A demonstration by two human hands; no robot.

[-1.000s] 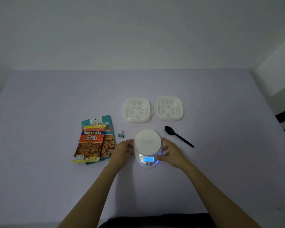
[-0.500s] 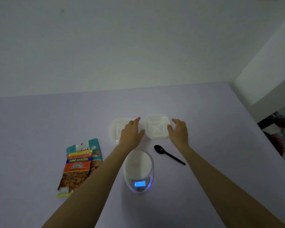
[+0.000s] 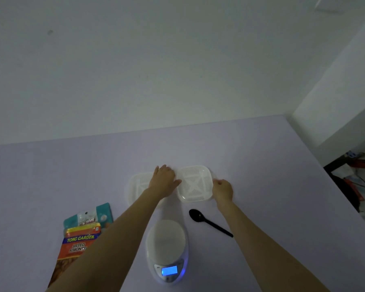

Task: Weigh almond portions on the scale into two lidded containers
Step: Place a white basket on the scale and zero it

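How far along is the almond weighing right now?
Barely begun. The scale is lit, platform bare. Both hands, left and right, grip the right container, lid on. Left to do: both portions. The left container, almond packets and spoon lie untouched.

Translucent ribbed plastic container [image 3: 195, 183], glossy black plastic spoon [image 3: 209, 222], shiny foil almond packet [image 3: 78, 243], matt lilac tabletop [image 3: 261, 175]

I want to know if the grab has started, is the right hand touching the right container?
Touching. In the head view the right hand has its fingertips against the right edge of the right container, with no table showing between them. The left hand presses its opposite edge.
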